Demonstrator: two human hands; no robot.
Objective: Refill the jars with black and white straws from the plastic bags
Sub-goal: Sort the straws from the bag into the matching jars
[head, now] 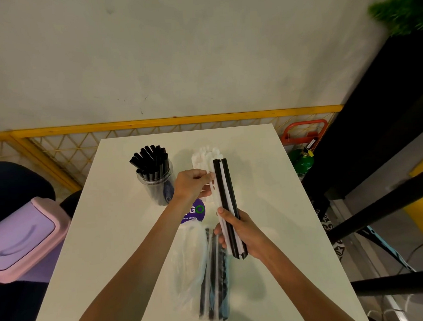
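My right hand (242,231) grips a bundle of black and white straws (228,203) near its lower end, pointing it away from me over the table. My left hand (193,184) pinches a white straw (210,184) at the bundle's left side. Behind the bundle stands a jar of white straws (204,158), mostly hidden. A clear jar of black straws (153,172) stands at the back left. Two plastic bags lie in front of me: one with white straws (188,265), one with black straws (215,279).
A purple round sticker (195,213) lies on the white table (281,218). A pink and purple bin (22,239) stands left of the table. A yellow mesh fence (59,147) runs behind it; a green cylinder (302,162) and black shelving (387,152) are on the right.
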